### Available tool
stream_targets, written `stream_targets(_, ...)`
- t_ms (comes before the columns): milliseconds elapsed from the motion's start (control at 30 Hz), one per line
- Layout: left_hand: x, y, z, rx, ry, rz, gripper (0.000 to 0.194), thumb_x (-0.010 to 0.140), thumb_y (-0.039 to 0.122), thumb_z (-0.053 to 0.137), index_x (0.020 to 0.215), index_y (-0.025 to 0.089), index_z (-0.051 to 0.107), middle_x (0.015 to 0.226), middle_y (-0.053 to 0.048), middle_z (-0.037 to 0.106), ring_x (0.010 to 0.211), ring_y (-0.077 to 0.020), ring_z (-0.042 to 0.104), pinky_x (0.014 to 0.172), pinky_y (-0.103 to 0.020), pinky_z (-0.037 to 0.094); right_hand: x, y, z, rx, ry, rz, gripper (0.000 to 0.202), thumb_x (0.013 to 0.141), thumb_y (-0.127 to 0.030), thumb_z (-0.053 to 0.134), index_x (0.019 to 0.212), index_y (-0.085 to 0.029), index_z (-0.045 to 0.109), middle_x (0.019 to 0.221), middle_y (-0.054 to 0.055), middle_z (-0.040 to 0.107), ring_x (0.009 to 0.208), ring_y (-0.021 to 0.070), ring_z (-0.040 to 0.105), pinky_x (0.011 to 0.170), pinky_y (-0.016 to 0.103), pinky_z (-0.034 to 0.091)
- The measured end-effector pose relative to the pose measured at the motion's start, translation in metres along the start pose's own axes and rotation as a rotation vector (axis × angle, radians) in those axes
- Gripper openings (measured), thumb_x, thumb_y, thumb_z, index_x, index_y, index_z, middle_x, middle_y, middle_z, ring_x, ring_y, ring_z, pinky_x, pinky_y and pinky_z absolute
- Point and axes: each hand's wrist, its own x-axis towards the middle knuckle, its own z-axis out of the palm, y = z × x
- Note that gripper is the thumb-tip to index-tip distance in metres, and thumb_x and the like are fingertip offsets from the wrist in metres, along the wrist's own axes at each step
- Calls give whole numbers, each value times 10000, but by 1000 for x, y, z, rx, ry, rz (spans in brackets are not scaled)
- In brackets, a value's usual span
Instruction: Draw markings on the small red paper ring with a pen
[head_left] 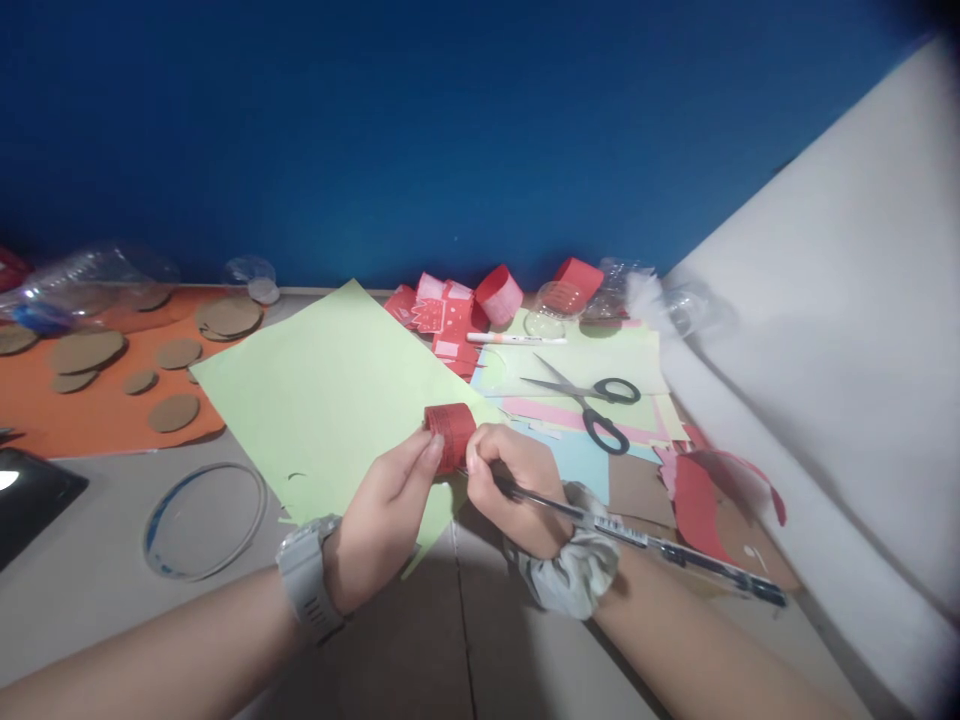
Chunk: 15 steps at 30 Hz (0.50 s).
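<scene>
My left hand pinches the left side of a small red paper roll, which has dark lines on it. Wrapped round a black pen, my right hand is at the roll's lower right side. The pen's tip is hidden behind my fingers, and its clear-capped end points to the lower right. Beneath and behind the roll lies a light green sheet. Open black-handled scissors rest on coloured papers to the right of the roll.
Red paper rings and a white marker lie near the blue wall. Cardboard discs sit on orange paper at left, with a tape ring below. Red paper scraps and a white sheet are at right.
</scene>
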Motion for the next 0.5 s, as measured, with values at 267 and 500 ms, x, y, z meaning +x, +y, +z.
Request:
stream_targets(267, 0, -1, 0, -22, -10, 12, 297, 983, 329, 413, 801, 175, 591, 791, -19, 629, 810, -179, 561, 770, -260, 449, -1, -1, 0, -4, 0, -14, 205, 852, -105, 497, 715, -231, 413, 673, -36, 522, 583, 112, 455, 560, 257, 378)
stream_targets(500, 0, -3, 1, -15, 15, 7, 305, 983, 338, 425, 809, 173, 612, 803, -23, 649, 813, -182, 574, 771, -262, 456, 1, 0, 0, 6, 7, -42, 198, 859, -120, 501, 719, -232, 416, 669, -38, 532, 573, 108, 465, 551, 248, 380)
